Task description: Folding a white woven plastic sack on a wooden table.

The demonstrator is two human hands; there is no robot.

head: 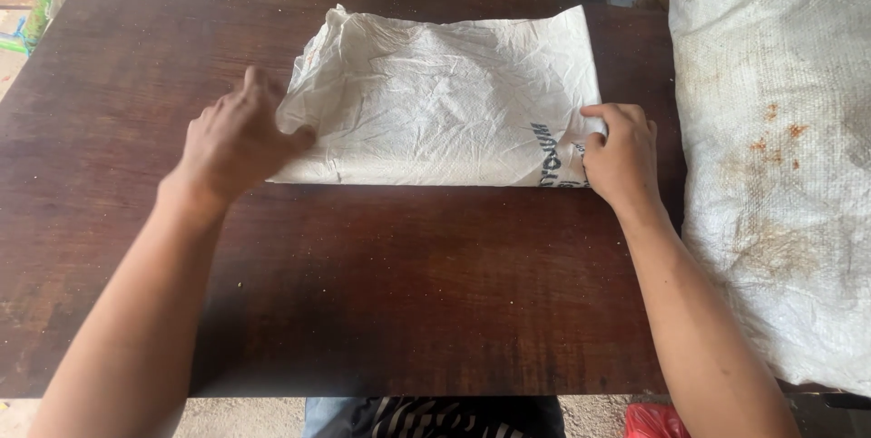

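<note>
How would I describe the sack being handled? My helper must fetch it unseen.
On the dark wooden table, between the left hand and right hand, lies a folded white woven sack. Unlike the stained sack at the right, it is clean, creased and folded flat.

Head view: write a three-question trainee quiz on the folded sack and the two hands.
1. True or false: the folded white sack lies on a dark wooden table.
2. Which hand pinches the sack's near right corner?
A. left hand
B. right hand
C. neither
3. Fill in: the big stained sack lies at the table's ____ side.

Key:
1. True.
2. B; the left hand lies with its fingers spread at the sack's left edge.
3. Right.
</note>
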